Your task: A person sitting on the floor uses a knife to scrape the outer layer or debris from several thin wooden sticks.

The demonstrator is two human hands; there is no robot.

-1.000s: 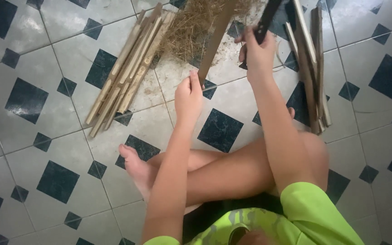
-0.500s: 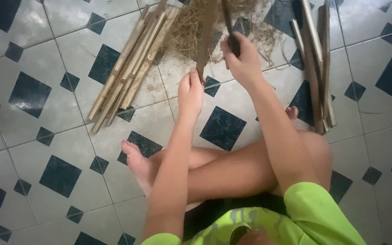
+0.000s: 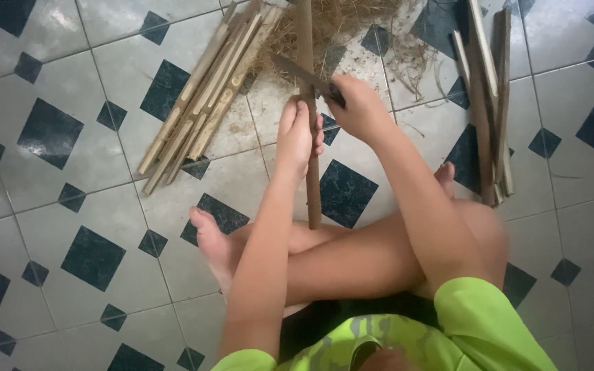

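Starting at the left, we see a bundle of pale split bamboo slats (image 3: 201, 103) lying on the white floor tiles with dark diamond insets (image 3: 49, 227), its long axis running from 7 o'clock up to 1 o'clock.

Moving to the centre, our left hand (image 3: 297, 137) is wrapped closed around a long brown bamboo stick (image 3: 313, 192). The stick stands almost along the 12-to-6 line, its far end up in the heap of dry straw-like shavings (image 3: 338, 27) and its near end pointing back at our crossed bare legs (image 3: 352, 254).

Here is the change: a second ago the right hand (image 3: 359, 110) was raised up by the shavings with the blade lifted; now it has dropped, and the dark-bladed knife (image 3: 304, 75) lies across the stick just above the left hand. The grip of the right hand is shut on the knife handle, blade pointing toward 10 o'clock. We judge that the edge is now set against the stick for a shaving stroke.

Far right, a second pile of darker bamboo strips (image 3: 486, 103) lies nearly 12 to 6, well apart from the hands.
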